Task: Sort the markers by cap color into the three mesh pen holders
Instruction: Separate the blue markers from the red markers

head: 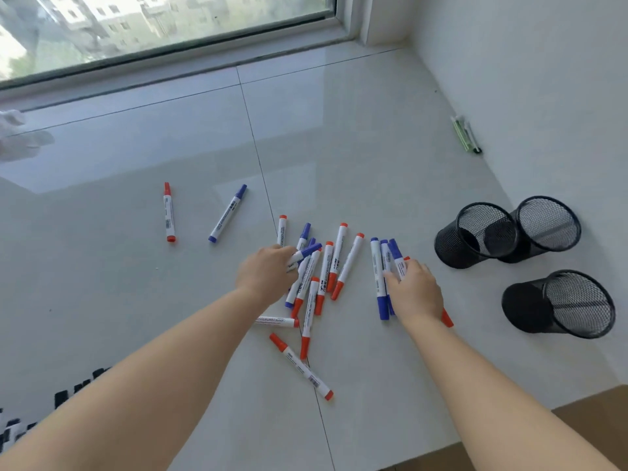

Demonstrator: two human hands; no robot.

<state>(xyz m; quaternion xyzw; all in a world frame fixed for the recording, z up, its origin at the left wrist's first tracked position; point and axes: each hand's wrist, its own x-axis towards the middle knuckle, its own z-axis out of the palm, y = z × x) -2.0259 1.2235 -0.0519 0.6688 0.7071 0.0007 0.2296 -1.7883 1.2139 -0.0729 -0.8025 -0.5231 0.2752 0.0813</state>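
Black mesh pen holders [486,234] all look empty; nothing's sorted. Your left hand [266,271] grips a blue marker [304,253]; your right hand [416,292] gathers several blue markers [376,266].

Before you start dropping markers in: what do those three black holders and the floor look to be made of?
The three mesh pen holders: apparently black wire mesh, probably metal, matte; light shows through the weave. The floor: glossy pale tile, likely ceramic or porcelain; it reflects the window and shows thin grout lines.
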